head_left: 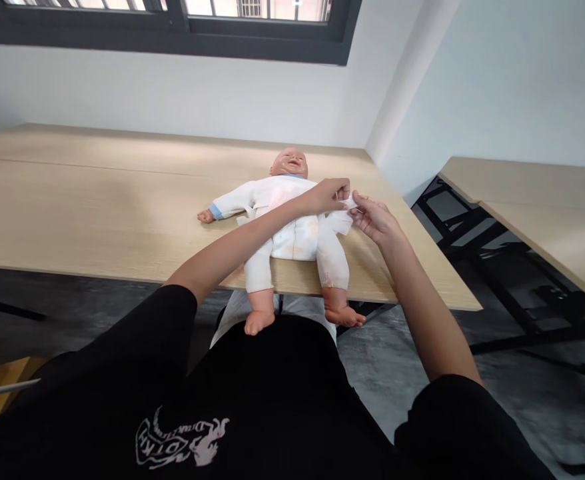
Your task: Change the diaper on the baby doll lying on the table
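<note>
Pinching a white cloth tab (pixel 348 208) over a baby doll (pixel 292 243) on the bench (pixel 97 213)
The tab is held by the left hand (pixel 330 195) and right hand (pixel 375 219), both closed on it.

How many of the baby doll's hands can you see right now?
1: the baby doll's hand lies on the wooden table at the end of its blue-cuffed sleeve, at the view's left. The other may be hidden near the white cloth under the person's left hand.

baby doll (pixel 292 241) lies on a table (pixel 97 213), another table (pixel 537 200) to the right
</note>
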### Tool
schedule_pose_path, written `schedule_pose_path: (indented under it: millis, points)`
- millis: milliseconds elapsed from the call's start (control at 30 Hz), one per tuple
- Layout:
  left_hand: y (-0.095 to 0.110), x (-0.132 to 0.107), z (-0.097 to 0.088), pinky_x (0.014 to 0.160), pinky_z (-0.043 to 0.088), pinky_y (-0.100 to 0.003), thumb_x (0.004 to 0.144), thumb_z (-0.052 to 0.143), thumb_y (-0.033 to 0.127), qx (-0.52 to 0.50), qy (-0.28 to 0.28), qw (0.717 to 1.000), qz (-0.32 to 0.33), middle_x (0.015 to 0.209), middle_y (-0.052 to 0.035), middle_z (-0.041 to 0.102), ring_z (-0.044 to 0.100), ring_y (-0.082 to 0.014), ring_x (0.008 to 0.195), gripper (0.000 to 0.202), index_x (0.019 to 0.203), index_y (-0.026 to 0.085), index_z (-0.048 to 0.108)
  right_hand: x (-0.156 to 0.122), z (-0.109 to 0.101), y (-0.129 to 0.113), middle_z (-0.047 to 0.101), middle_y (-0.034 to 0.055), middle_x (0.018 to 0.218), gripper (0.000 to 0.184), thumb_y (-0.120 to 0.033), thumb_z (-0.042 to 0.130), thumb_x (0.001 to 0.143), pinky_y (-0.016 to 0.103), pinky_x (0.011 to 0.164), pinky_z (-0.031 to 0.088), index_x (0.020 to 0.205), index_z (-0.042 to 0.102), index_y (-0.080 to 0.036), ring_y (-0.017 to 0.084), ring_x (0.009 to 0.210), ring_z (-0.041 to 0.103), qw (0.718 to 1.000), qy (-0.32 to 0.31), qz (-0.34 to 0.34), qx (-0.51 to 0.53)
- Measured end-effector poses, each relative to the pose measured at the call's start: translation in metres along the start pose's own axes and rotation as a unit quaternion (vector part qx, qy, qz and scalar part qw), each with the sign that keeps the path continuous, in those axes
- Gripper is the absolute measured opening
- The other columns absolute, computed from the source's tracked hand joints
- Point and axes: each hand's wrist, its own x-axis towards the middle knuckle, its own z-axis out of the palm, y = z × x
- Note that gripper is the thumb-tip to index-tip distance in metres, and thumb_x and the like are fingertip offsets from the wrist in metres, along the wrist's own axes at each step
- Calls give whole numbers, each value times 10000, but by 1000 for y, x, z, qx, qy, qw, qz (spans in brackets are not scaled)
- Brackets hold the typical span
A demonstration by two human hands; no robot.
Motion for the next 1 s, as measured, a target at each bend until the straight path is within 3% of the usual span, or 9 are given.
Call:
schedule_pose_path:
  millis: [133, 267, 533, 667, 767, 900, 1000]
  points:
    - [0, -5, -3, 725, 426, -272, 754, 623, 111, 12, 42, 999, -27, 773, -11, 610, 551, -147, 741, 91, 764, 166, 551, -2, 4, -1, 597, -16, 649, 189, -54, 619, 938, 83, 491, 492, 771, 569, -127, 31, 505, 545, 999, 48, 16, 15]
    - [6, -8, -5, 727, 424, -274, 736, 576, 50, 29, 67, 996, -43, 764, -8, 612, 555, -146, 741, 132, 714, 171, 528, -3, 6, -3, 623, -10, 662, 163, -24, 567, 952, 104, 531, 534, 823, 580, -123, 40, 508, 572, 997, 69, 14, 13]
    - [17, -15, -8, 629, 341, -292, 723, 546, 32, 135, 63, 986, -80, 682, 12, 529, 508, -168, 677, 185, 756, 203, 481, -2, 5, -3, 622, -25, 671, 163, 6, 576, 903, 114, 514, 532, 830, 552, -138, 42, 491, 561, 995, 102, 0, 19]
    - [21, -18, -11, 726, 395, -333, 792, 501, 59, 242, 43, 964, -102, 737, -28, 597, 591, -220, 790, 153, 839, 188, 568, -1, 6, -4, 612, -38, 683, 159, -9, 541, 912, 103, 477, 497, 833, 539, -147, 27, 457, 523, 991, 135, -2, 12]
    - [25, -19, -15, 881, 424, -413, 780, 499, 41, 319, 1, 941, -114, 897, -93, 664, 625, -296, 994, 200, 869, 167, 627, 0, 7, -3, 625, -43, 727, 128, -65, 542, 926, 95, 466, 479, 840, 535, -159, 17, 456, 514, 988, 156, -21, -5]
    - [36, -22, -24, 1002, 407, -474, 766, 496, 40, 294, -8, 956, -4, 1214, -144, 646, 556, -343, 1220, 389, 1088, 181, 663, 0, 4, 0, 615, -46, 728, 100, -99, 580, 889, 113, 499, 505, 838, 532, -170, 22, 468, 514, 988, 147, -41, 1]
    - [44, -25, -29, 1043, 405, -422, 849, 488, 131, 193, -54, 975, 92, 1262, -105, 648, 551, -297, 1241, 374, 1173, 221, 652, 0, 4, -1, 607, -55, 723, 134, -121, 635, 848, 121, 549, 537, 841, 514, -176, 23, 492, 534, 992, 119, -47, 12]
